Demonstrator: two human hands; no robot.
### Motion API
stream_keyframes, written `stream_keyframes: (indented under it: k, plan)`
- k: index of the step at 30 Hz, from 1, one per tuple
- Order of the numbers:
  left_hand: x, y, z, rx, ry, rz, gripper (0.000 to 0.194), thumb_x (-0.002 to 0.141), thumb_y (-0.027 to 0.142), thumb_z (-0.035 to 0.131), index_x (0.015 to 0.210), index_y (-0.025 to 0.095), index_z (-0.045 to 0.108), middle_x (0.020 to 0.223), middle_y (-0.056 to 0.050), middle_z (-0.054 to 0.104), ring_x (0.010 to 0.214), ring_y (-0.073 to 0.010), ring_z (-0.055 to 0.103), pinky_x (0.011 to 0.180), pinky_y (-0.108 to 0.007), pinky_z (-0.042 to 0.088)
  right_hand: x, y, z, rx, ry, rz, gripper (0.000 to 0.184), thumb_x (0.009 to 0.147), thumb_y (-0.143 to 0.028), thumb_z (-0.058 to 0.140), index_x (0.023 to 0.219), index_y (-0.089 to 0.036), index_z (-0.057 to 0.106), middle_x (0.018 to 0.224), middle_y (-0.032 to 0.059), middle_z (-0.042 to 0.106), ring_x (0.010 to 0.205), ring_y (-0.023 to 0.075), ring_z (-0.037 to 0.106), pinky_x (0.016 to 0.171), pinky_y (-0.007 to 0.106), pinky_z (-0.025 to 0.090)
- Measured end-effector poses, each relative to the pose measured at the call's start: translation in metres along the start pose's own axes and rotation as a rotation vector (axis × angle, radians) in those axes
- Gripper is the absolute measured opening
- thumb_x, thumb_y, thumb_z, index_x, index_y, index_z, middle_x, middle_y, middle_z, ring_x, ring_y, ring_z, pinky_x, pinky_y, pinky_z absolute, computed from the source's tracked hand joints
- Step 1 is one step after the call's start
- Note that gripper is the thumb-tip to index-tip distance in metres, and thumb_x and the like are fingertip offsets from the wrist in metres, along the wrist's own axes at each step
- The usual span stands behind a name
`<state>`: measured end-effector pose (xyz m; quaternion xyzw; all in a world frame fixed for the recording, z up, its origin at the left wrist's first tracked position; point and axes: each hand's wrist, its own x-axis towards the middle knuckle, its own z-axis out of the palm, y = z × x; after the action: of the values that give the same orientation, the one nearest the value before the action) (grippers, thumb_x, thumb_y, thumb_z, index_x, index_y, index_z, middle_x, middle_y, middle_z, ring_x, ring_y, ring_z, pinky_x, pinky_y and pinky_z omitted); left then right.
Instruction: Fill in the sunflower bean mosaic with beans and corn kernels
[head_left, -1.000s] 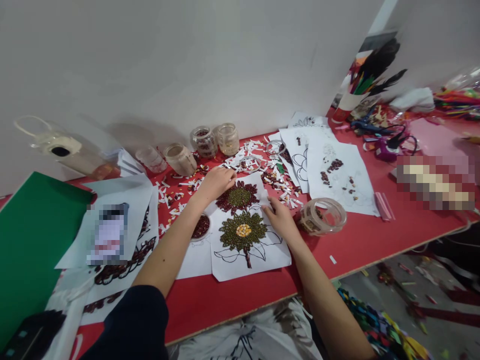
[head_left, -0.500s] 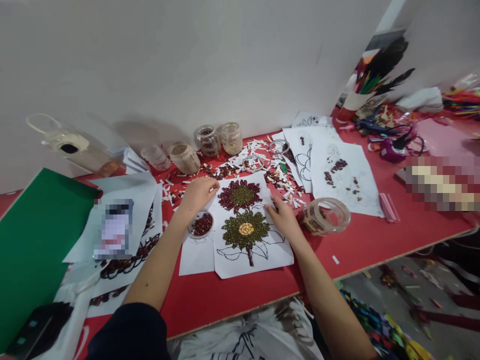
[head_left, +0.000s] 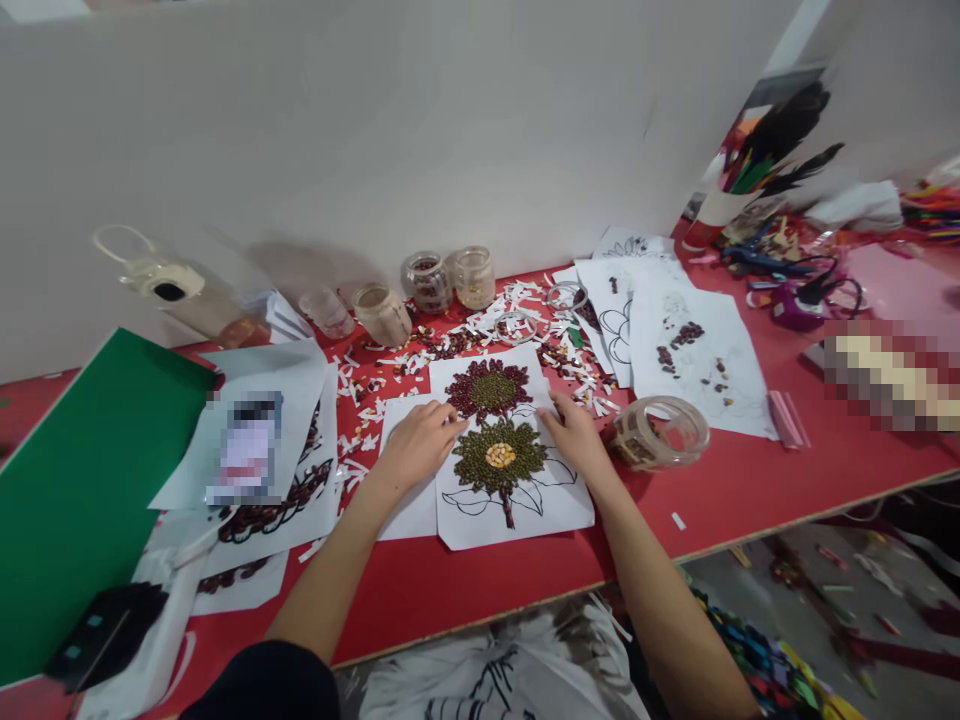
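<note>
A sheet of paper [head_left: 472,528] lies in front of me with two flowers made of glued seeds. The upper flower [head_left: 487,388] has dark red petals and a green centre; the lower flower [head_left: 500,456] has green petals and a yellow centre. At the left of the flowers is my left hand [head_left: 424,440], its fingertips pressed together over the paper; anything between them is too small to make out. My right hand [head_left: 574,430] rests on the sheet's right edge, thumb and fingers apart. The dish of red beans is hidden beneath my left hand.
Several glass jars [head_left: 382,314] stand along the wall. An open jar [head_left: 660,432] is beside my right forearm. Paper shreds and seeds [head_left: 517,300] litter the back. Seed-marked sheets [head_left: 697,350] lie right; a phone [head_left: 244,450] on papers and a green board [head_left: 97,480] lie left.
My left hand has moved down and towards the flowers, now covering the dish of red beans. The right hand stays on the sheet's edge. The whole view has shifted slightly.
</note>
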<state>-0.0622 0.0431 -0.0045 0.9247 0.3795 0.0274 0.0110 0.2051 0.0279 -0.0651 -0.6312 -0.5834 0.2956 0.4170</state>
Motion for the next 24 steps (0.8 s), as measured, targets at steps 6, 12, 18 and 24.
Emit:
stream_keyframes:
  k: [6,12,18,24]
  plan:
    - [-0.008,-0.004,0.000,0.007,0.026,0.008,0.022,0.096,0.011,0.050,0.103,0.021,0.069,0.107,-0.005,0.066,0.097,-0.0210,0.055,0.086,-0.035,0.045,0.000,0.000,0.000,0.000,0.005,0.007,0.034,0.086,-0.040,0.052,0.108,-0.019,0.067,0.098,0.0104,0.075,0.085,0.0267,0.067,0.078,0.040,0.052]
    - [-0.012,-0.002,0.002,0.002,0.033,0.016,0.020,0.099,0.014,0.049,0.111,0.020,0.064,0.117,-0.004,0.068,0.110,-0.0222,0.056,0.091,-0.037,0.047,0.000,0.000,0.000,0.007,-0.003,0.006,0.033,0.086,-0.040,0.052,0.107,-0.021,0.068,0.098,0.0092,0.075,0.085,0.0262,0.067,0.079,0.040,0.052]
    - [-0.012,0.001,0.007,0.015,0.049,0.003,0.025,0.099,0.014,0.046,0.118,0.020,0.061,0.124,-0.006,0.066,0.113,-0.0230,0.056,0.092,-0.038,0.048,0.000,0.000,-0.001,0.011,-0.015,0.016,0.033,0.086,-0.041,0.052,0.108,-0.020,0.067,0.100,0.0103,0.075,0.088,0.0275,0.067,0.082,0.042,0.052]
    - [-0.011,0.001,0.008,0.026,0.049,0.005,0.023,0.099,0.014,0.048,0.115,0.019,0.062,0.121,-0.006,0.068,0.111,-0.0233,0.058,0.094,-0.039,0.048,0.000,0.002,0.000,0.018,-0.013,0.021,0.033,0.087,-0.042,0.052,0.109,-0.021,0.066,0.103,0.0104,0.075,0.092,0.0277,0.068,0.084,0.042,0.052]
